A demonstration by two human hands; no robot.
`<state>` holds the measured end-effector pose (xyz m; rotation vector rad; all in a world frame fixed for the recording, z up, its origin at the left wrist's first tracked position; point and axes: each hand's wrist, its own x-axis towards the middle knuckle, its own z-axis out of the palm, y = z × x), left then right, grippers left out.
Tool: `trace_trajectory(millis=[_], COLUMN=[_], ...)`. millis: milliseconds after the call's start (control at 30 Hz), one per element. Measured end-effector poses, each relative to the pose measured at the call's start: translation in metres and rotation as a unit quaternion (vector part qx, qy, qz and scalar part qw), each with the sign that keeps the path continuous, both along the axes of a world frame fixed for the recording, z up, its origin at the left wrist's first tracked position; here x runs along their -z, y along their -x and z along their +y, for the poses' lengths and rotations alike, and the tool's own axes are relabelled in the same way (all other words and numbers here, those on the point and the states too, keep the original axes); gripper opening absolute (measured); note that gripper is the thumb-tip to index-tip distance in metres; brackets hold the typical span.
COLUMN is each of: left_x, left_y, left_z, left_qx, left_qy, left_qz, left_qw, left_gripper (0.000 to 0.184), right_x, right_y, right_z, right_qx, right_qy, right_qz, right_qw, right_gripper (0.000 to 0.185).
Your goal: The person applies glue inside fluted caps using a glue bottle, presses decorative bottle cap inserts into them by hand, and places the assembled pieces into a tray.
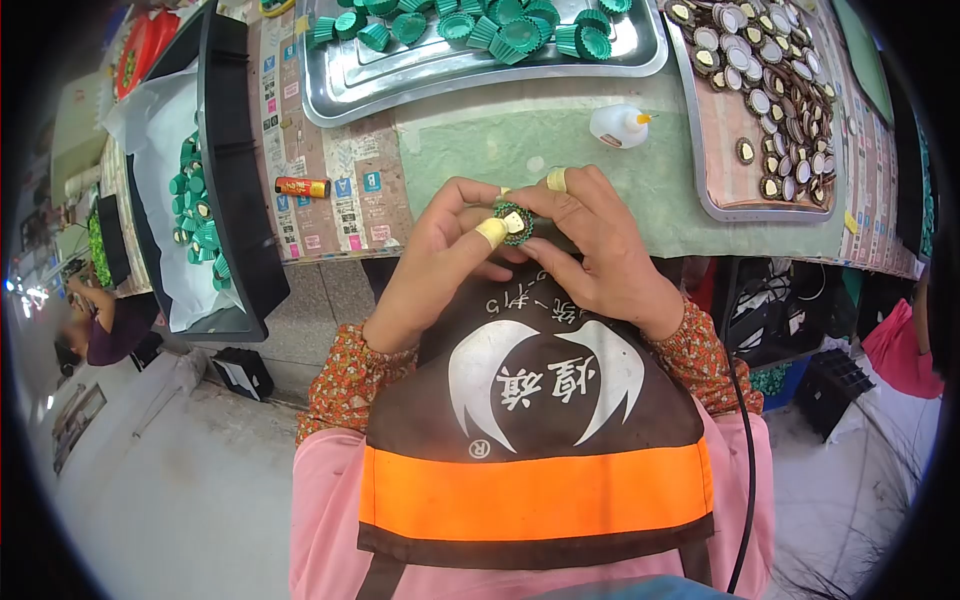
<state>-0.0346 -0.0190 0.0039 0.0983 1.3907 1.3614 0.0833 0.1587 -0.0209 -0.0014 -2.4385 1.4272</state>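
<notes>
My left hand [437, 245] and my right hand [590, 245] meet over the table's front edge, yellow tape on some fingers. Between them they pinch a small green fluted cup [516, 226] with a dark inner ring and a cream-coloured centre, its face turned towards me. My left thumb presses at its side, and the right fingers grip the opposite rim. Beyond my hands lies a white squeeze bottle [618, 126] with a yellow tip. Similar green fluted cups [520, 37] are heaped on a metal tray [345, 102] at the back.
To the right, a second tray [712, 190] holds many brown-rimmed discs [790, 100] with white or cream faces. A black bin [236, 150] at left contains green cups on white lining. A red-and-gold tube [302, 187] lies on the table. Another person [112, 325] is at far left.
</notes>
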Motion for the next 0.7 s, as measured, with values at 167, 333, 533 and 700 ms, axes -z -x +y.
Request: trace_trajectory(millis=[167, 333, 533, 700], left_x=[0.008, 0.009, 0.011, 0.017], left_y=[-0.002, -0.006, -0.017, -0.021], left_z=[0.000, 0.003, 0.002, -0.001], left_qx=[0.006, -0.040, -0.082, -0.080], left_qy=[-0.017, -0.030, -0.041, -0.056], left_qz=[0.002, -0.018, -0.002, 0.021], left_qw=[1.000, 0.999, 0.996, 0.995], left_gripper=[0.029, 0.023, 0.021, 0.023], right_x=[-0.006, -0.004, 0.002, 0.004], right_y=[0.002, 0.001, 0.002, 0.001], right_z=[0.002, 0.001, -0.003, -0.003], right_qx=[-0.026, -0.030, -0.038, -0.037], right_qy=[-0.002, 0.006, 0.038, 0.052], right_qz=[-0.009, -0.009, 0.017, 0.012], right_qw=[1.000, 1.000, 0.998, 0.998], right_gripper=[0.045, 0.046, 0.049, 0.049])
